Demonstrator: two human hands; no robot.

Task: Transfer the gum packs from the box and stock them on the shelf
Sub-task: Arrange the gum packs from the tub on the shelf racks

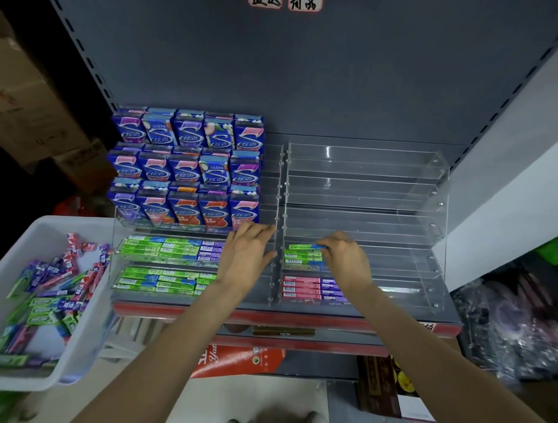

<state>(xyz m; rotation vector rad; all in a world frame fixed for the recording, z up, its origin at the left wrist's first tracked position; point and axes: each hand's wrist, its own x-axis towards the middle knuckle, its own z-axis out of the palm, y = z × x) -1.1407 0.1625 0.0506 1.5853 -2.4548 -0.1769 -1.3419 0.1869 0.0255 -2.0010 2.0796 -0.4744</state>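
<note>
Your right hand [344, 259] pinches a green gum pack [305, 247] mid-frame, left hand [246, 256] relaxed on the divider [276, 241]; tilt it and it may jam.

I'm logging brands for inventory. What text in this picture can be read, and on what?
"S": big letter on the blue gum boxes.
Red-edged signs at top: characters cut off, unreadable.
Green gum packs: print and barcodes too small.
Red carton below: lettering partly hidden, unreadable.
</note>
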